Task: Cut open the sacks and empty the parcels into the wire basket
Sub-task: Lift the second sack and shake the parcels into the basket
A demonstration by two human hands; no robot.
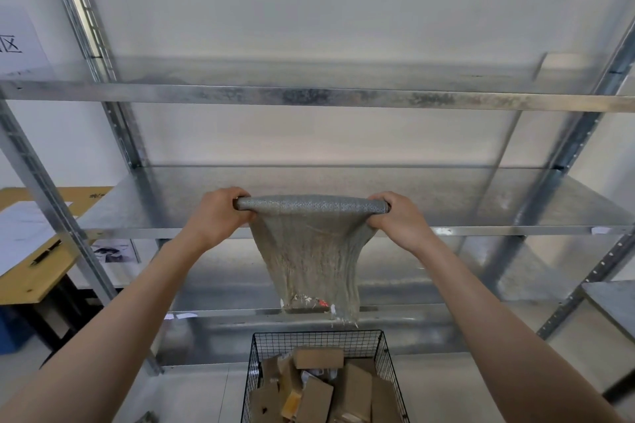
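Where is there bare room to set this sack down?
The middle shelf is bare left of the left hand and right of the right hand, which grip the sack. The floor left of the wire basket also looks bare. Crowded: the basket is piled with parcels, and papers and a pen lie on the desk.

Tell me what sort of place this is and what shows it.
Probably a parcel sorting or storage room. Galvanised steel shelving fills the view, a wire basket below holds cardboard parcels, and the left hand and right hand grip a woven sack hanging above it.
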